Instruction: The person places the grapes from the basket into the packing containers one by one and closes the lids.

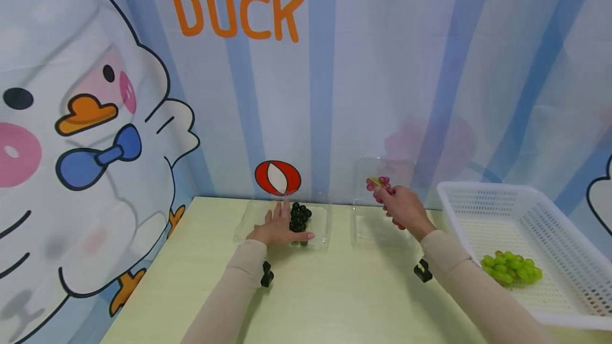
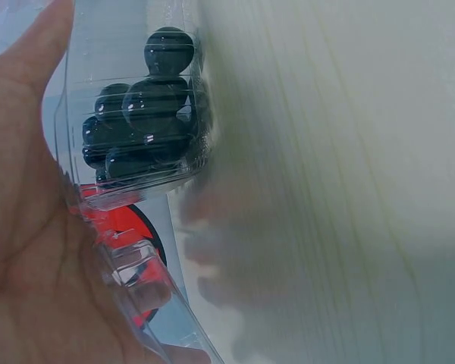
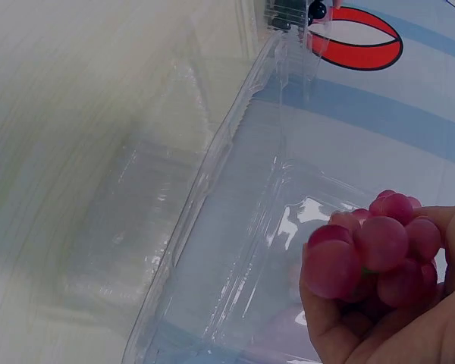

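Observation:
My right hand (image 1: 407,211) grips a bunch of red grapes (image 3: 379,250) above a clear plastic box (image 1: 370,232), whose lid stands raised against the backdrop. A bit of green stem shows at the top of the bunch in the head view. On the left, a second clear plastic box (image 1: 321,230) holds a bunch of black grapes (image 1: 298,217). My left hand (image 1: 273,228) lies over that box with fingers stretched out and thumb spread across its near side. In the left wrist view the palm is close beside the box and its folded-back lid (image 2: 183,322).
At the right a white perforated basket (image 1: 492,189) holds a bunch of green grapes (image 1: 511,268). A pale wood-grain table (image 1: 334,291) carries everything. Behind it hangs a striped blue backdrop (image 1: 382,68) with a cartoon duck on the left.

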Tool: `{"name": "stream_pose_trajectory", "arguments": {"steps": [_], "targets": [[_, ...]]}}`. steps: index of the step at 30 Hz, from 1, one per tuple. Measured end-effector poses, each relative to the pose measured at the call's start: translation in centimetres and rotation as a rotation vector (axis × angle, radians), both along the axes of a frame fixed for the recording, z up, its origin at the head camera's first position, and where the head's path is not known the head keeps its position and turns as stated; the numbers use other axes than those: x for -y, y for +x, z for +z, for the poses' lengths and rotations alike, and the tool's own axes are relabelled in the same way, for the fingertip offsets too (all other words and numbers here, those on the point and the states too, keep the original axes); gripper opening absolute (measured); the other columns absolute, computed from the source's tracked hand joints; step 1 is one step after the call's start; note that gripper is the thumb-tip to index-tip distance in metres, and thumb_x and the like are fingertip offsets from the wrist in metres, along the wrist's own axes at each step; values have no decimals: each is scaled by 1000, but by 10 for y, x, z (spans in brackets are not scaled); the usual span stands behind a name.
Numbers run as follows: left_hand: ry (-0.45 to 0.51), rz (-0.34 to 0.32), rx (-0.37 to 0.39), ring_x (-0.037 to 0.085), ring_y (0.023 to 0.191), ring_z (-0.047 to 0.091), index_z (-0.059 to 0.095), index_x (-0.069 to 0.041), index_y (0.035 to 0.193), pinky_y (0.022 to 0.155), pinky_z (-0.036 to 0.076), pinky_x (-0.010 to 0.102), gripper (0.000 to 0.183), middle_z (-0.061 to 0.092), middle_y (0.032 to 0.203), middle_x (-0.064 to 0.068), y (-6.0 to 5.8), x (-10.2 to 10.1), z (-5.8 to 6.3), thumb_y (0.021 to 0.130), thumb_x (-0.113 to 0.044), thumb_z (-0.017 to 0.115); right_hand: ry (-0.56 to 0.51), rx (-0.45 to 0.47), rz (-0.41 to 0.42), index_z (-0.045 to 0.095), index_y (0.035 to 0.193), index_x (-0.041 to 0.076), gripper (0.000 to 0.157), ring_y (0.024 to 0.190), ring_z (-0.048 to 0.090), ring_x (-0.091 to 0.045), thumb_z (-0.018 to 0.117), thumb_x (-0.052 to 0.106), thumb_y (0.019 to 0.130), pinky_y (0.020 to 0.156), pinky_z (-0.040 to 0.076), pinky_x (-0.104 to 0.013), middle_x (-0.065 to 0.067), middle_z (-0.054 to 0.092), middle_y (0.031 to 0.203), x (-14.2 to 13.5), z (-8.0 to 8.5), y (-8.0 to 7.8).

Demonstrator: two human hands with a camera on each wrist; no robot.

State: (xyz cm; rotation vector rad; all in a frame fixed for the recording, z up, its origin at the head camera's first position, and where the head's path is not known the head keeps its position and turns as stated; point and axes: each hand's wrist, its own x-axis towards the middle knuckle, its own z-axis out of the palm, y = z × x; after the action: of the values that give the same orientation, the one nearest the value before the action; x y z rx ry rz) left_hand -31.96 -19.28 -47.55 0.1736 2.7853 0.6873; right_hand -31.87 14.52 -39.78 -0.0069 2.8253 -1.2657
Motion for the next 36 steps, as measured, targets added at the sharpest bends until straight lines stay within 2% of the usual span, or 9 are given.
{"name": "stream_pose_trajectory", "arguments": {"steps": [7, 13, 18, 25, 29, 36], "targets": [[-12, -13, -16, 46, 155, 2, -11, -19, 164, 108, 15, 82, 135, -7, 171, 12, 0, 2, -2, 73, -88, 61, -52, 18, 10, 63, 103, 1, 62, 55, 53, -16, 47, 61, 101, 46, 45, -30, -11, 66, 84, 10, 1, 0], [-12, -7, -6, 46, 155, 1, -11, -19, 164, 109, 14, 81, 135, -8, 171, 11, 0, 2, 0, 73, -88, 62, -109, 38, 32, 58, 107, 3, 51, 67, 59, -21, 53, 54, 101, 54, 52, -34, -9, 65, 82, 17, 3, 2], [-18, -4, -11, 45, 155, 2, -10, -19, 164, 109, 14, 81, 134, -7, 171, 11, 0, 3, 0, 73, -87, 61, -139, 63, 48, 56, 109, 4, 48, 64, 58, -19, 58, 52, 100, 57, 53, -37, -8, 65, 77, 24, 3, 1], [-23, -4, -17, 46, 155, 4, -8, -17, 164, 110, 17, 80, 133, -5, 171, 12, 2, 2, 2, 74, -86, 62, -196, 87, 58, 54, 113, 2, 47, 64, 59, -16, 66, 45, 97, 56, 54, -35, -11, 68, 81, 34, 6, 2], [-29, -6, -13, 46, 155, 5, -7, -16, 164, 110, 17, 80, 132, -4, 171, 13, 3, 1, 3, 75, -86, 61, -240, 103, 74, 54, 112, 2, 46, 61, 58, -17, 66, 45, 98, 54, 53, -34, -10, 66, 76, 39, 4, 2], [-25, -3, -13, 46, 155, 5, -5, -16, 165, 110, 16, 80, 132, -4, 171, 13, 5, 1, 5, 75, -86, 62, -249, 92, 94, 61, 105, 1, 43, 61, 63, -18, 63, 44, 99, 61, 56, -32, -8, 67, 72, 48, 3, 1]]}}
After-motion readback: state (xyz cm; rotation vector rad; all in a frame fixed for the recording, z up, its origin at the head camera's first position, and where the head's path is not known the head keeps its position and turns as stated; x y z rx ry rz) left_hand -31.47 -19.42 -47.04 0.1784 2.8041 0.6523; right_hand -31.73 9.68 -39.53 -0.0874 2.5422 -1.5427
